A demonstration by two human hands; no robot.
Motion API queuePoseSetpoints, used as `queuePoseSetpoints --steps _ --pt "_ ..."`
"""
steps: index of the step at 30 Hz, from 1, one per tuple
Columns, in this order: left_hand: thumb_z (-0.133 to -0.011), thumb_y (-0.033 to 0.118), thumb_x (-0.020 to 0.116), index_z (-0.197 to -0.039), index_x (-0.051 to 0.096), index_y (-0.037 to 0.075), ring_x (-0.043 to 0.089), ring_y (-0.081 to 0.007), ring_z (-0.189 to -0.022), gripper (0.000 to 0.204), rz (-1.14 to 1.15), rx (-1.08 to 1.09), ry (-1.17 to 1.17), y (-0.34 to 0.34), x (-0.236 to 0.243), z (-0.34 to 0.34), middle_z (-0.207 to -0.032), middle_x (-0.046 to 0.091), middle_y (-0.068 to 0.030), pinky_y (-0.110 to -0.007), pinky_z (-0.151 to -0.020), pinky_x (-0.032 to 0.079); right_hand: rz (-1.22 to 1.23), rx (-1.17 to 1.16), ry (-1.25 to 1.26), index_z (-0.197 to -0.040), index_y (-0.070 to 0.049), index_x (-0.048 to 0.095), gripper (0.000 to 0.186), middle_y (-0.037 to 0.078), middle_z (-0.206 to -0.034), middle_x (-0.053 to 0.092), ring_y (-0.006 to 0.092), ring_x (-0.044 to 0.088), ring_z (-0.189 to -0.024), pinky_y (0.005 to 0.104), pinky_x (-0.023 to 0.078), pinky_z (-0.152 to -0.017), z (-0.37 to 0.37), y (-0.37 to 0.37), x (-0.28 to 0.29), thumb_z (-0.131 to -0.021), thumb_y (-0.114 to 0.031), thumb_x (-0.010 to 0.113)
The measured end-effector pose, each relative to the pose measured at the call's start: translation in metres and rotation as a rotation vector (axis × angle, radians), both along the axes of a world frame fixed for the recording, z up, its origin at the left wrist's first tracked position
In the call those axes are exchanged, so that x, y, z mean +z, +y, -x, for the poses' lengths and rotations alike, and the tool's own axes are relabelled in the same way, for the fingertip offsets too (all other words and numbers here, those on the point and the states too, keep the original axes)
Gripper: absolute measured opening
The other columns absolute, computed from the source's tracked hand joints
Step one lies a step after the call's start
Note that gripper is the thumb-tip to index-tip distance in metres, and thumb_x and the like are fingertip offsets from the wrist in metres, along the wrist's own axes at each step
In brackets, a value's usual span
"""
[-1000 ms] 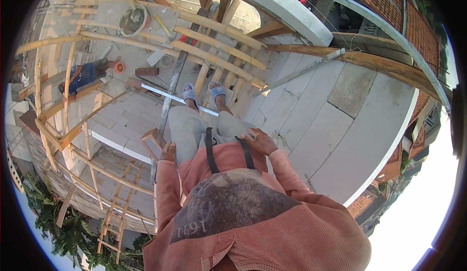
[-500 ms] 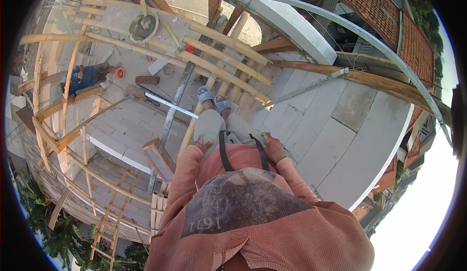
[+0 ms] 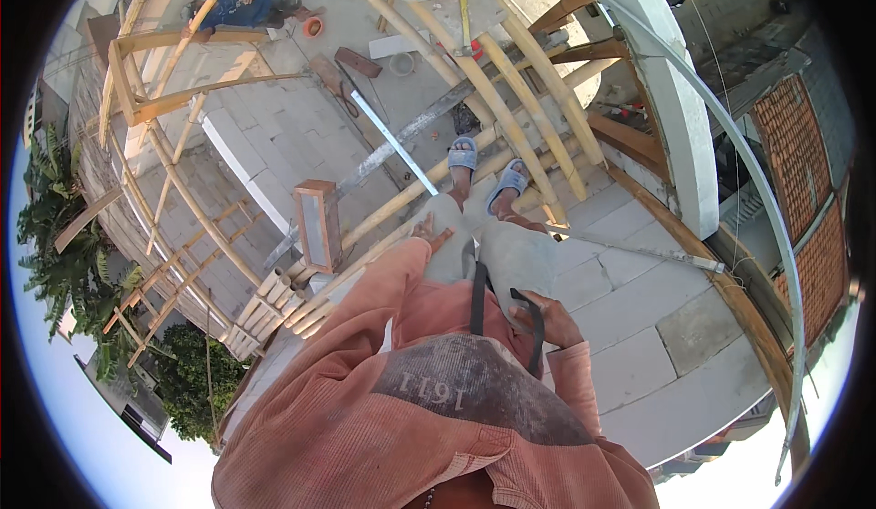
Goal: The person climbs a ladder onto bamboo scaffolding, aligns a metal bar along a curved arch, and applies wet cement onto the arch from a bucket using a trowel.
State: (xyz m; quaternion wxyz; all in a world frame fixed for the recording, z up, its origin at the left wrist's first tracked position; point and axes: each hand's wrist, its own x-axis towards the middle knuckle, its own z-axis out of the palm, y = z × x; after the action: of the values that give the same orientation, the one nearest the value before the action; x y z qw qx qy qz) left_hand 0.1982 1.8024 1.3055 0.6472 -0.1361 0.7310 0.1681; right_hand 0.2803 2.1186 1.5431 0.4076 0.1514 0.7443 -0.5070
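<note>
Bamboo poles point(image 3: 511, 98) beyond both hands point(image 3: 431, 231).

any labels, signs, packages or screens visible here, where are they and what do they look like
Printed mark on the shirt: pale digits on a dark grey curved panel of the salmon-pink shirt, bottom centre, between the left hand and right hand.
No packages, signs or screens show.
</note>
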Motion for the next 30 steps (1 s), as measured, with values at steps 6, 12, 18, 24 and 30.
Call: queuePoseSetpoints --steps 6,12,18,24,30 --pt "-0.091 0.065 0.052 -0.150 0.044 0.015 0.040 -0.0385 -0.143 0.077 0.018 0.475 0.451 -0.081 -0.213 -0.004 -0.151 0.045 -0.0224 -0.043 -0.117 0.032 0.348 0.258 -0.707 -0.135 -0.007 0.062 0.049 0.015 -0.097 0.074 0.0247 0.071 -0.086 0.0334 0.055 -0.077 0.084 0.078 -0.070 -0.092 -0.030 0.073" --pt "-0.096 0.051 0.052 -0.135 0.060 0.010 0.054 -0.0387 -0.129 0.057 -0.013 0.600 0.459 -0.076 -0.298 0.068 -0.137 0.060 -0.0209 -0.045 -0.109 0.042 -0.012 0.481 -0.116 -0.132 -0.006 0.062 0.047 0.016 -0.095 0.073 0.0272 0.071 -0.082 0.0351 0.056 -0.077 0.163 0.121 -0.242 -0.090 -0.023 0.073" --pt "-0.096 0.056 0.052 -0.142 0.053 0.010 0.052 -0.0412 -0.132 0.065 0.118 0.344 0.390 -0.124 -0.395 0.067 -0.142 0.055 -0.0241 -0.046 -0.109 0.043 -0.426 0.410 0.414 -0.139 -0.007 0.054 0.050 0.022 -0.121 0.066 0.0397 0.065 -0.108 0.0475 0.052 -0.091 0.238 0.065 -0.416 -0.094 -0.025 0.062" --pt "-0.087 0.075 0.054 -0.157 0.017 -0.005 0.035 -0.0387 -0.146 0.113 0.462 0.368 0.134 -0.136 -0.488 0.022 -0.157 0.035 -0.0269 -0.045 -0.118 0.032 -0.231 0.905 0.375 -0.135 -0.006 0.056 0.045 0.021 -0.116 0.065 0.0388 0.063 -0.109 0.0465 0.051 -0.095 0.263 0.032 -0.510 -0.096 -0.028 0.060" --pt "-0.090 0.059 0.063 -0.158 0.008 -0.006 0.028 -0.0384 -0.149 0.108 0.537 0.530 0.236 -0.128 -0.574 -0.012 -0.160 0.028 -0.0278 -0.042 -0.122 0.026 -0.078 0.987 0.429 -0.135 -0.005 0.055 0.048 0.018 -0.107 0.064 0.0358 0.065 -0.101 0.0444 0.053 -0.088 0.268 0.064 -0.510 -0.098 -0.034 0.060"
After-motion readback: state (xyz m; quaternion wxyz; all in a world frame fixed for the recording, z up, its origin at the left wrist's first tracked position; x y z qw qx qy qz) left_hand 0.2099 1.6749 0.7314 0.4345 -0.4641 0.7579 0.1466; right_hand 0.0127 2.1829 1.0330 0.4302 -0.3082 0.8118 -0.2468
